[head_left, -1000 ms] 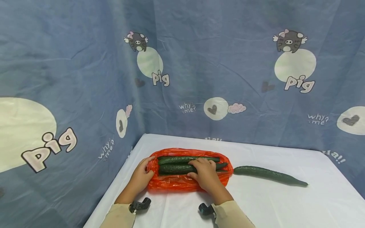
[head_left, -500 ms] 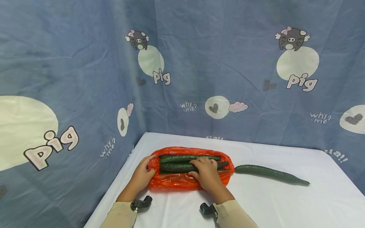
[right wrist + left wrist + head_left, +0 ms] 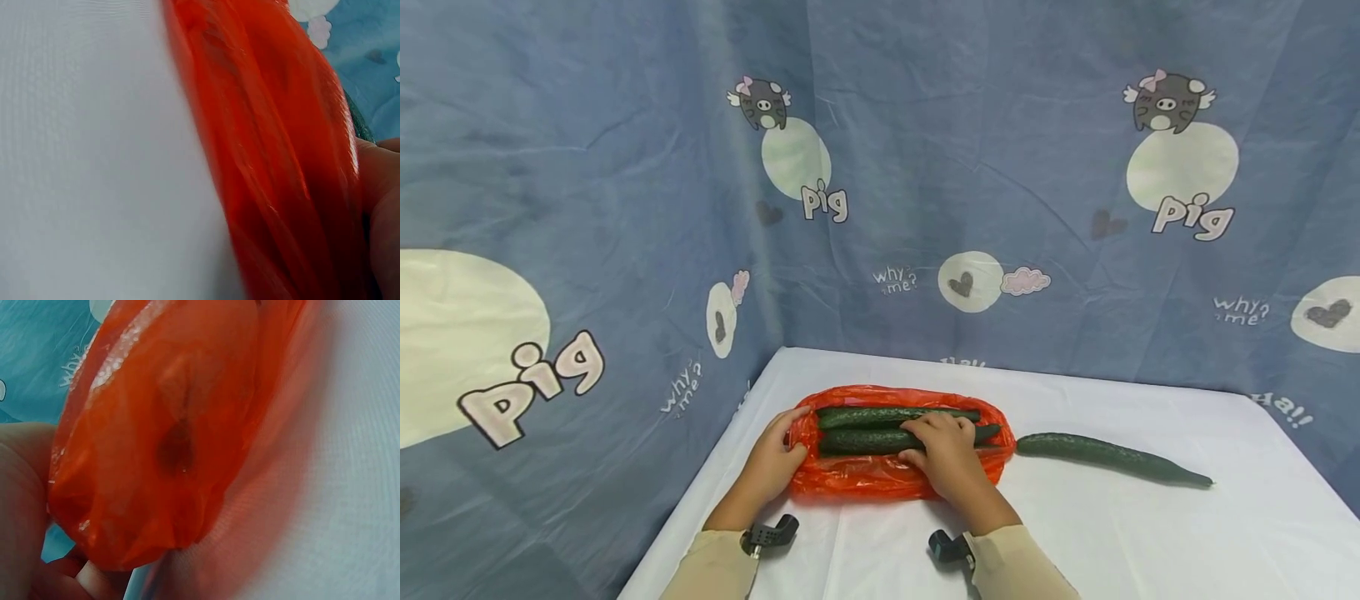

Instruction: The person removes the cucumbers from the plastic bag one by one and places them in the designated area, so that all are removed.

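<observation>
A thin red plastic bag [image 3: 872,485] lies with its mouth spread upward, and two long green cucumbers lie side by side in it. My left hand [image 3: 772,457] grips the bag's left end, thumb on the near side and fingers on the far side; the left wrist view shows the bunched red bag [image 3: 156,444] against that hand. Over the nearer cucumber [image 3: 865,442] my right hand [image 3: 951,457] curls, thumb on its near side and fingertips across its top. The farther cucumber [image 3: 880,416] lies just beyond those fingers. Red film [image 3: 269,144] fills much of the right wrist view.
A third cucumber [image 3: 1116,460] lies on the white-covered table [image 3: 1135,542], its left end close to the bag's right end. Blue printed cloth [image 3: 865,167] hangs behind the table and along its left side. A dark wrist device [image 3: 951,547] sits at each sleeve.
My right hand has shifted very slightly to the right along the nearer cucumber. The left hand keeps its place on the bag, and the cucumbers stay where they were.
</observation>
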### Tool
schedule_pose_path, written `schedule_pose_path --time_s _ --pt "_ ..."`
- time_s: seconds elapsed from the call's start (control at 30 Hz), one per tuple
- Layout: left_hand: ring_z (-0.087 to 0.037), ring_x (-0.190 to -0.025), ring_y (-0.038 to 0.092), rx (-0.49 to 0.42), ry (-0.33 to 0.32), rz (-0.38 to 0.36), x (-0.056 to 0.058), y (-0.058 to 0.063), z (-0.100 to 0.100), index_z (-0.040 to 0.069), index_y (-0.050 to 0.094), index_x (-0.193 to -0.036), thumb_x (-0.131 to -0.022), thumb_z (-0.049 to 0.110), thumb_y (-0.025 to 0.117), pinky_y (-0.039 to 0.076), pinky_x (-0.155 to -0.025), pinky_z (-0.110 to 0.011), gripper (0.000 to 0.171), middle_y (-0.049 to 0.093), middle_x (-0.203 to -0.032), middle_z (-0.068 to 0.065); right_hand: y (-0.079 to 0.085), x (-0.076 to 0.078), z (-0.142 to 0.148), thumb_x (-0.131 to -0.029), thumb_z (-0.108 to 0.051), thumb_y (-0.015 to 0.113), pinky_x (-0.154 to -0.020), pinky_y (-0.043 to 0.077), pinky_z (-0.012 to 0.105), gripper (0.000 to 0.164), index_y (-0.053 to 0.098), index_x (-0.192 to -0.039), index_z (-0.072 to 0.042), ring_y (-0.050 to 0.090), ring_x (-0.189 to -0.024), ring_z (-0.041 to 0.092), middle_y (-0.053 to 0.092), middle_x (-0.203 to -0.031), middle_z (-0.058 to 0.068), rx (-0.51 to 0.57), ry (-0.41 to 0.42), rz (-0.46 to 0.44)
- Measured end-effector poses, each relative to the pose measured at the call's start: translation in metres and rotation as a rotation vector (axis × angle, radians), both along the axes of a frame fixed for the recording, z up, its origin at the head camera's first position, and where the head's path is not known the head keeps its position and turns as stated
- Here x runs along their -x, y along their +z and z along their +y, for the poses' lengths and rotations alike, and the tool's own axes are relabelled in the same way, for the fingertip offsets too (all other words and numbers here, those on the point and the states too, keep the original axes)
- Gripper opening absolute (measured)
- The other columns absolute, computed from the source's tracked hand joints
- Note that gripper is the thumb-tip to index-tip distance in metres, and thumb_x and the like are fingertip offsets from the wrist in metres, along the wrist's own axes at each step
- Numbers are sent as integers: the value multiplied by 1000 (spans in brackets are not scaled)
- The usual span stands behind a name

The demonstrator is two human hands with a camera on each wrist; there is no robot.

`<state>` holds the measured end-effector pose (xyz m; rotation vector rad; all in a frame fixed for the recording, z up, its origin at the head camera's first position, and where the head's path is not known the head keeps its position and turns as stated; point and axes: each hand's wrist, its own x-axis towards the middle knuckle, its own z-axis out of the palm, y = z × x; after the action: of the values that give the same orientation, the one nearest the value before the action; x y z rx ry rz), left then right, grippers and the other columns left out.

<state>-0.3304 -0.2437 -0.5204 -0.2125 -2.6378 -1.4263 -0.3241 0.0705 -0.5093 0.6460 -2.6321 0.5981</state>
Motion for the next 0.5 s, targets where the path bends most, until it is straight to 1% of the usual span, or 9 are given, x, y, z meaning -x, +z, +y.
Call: schedule_pose_path --time_s 0.23,0.33,0.5 --pt "-35 -145 46 -4 -1 4 -1 1 -2 13 49 -155 -91 -4 56 43 -116 -55 66 46 -158 -14 1 2 6 -87 -44 80 -105 34 56 49 72 -132 -27 61 -123 23 70 -124 -4 6 -26 -37" --pt "-35 -145 46 -9 -3 7 -1 0 -2 12 49 -155 -91 -4 56 42 -116 -54 66 46 -158 -14 1 3 9 -87 -43 80 -104 34 56 48 72 -131 -27 60 -123 23 69 -123 -3 6 -30 -48" --pt "-34 -146 45 -12 -10 8 0 0 -2 14 49 -155 -93 -3 55 43 -116 -55 65 45 -159 -12 3 0 16 -88 -42 80 -106 33 59 48 71 -133 -26 59 -125 25 69 -126 -2 25 -54 -58"
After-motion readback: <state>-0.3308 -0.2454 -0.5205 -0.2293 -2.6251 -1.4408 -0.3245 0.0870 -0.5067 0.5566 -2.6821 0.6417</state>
